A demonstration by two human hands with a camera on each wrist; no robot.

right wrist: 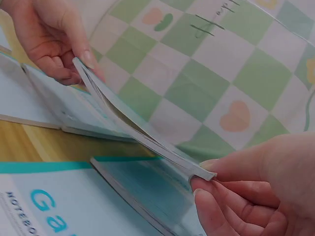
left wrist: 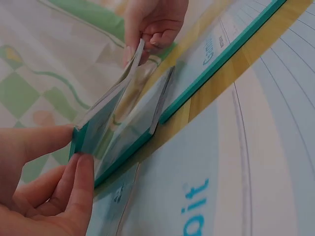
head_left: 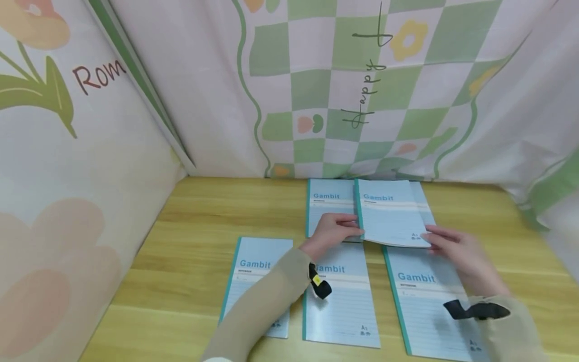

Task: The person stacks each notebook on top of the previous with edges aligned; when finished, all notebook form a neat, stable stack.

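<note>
Both hands hold one light-blue Gambit notebook point(head_left: 391, 216) with a teal spine, raised over the back of the table. My left hand point(head_left: 332, 230) pinches its spine edge near the lower corner, thumb on one face and fingers on the other, as the left wrist view shows. At the opposite lower corner, my right hand point(head_left: 461, 254) pinches the page edges between thumb and fingers. In the right wrist view the held notebook point(right wrist: 142, 132) bows, its pages slightly parted. Beneath it lies another notebook point(head_left: 420, 198), mostly hidden.
A back-left notebook point(head_left: 327, 213) lies against the curtain point(head_left: 316, 90). In front, the left notebook point(head_left: 260, 251), middle notebook point(head_left: 341, 311) and right notebook point(head_left: 425, 317) form a row on the wooden table point(head_left: 181, 271). My forearms partly cover this row. A printed wall point(head_left: 90, 166) borders the left.
</note>
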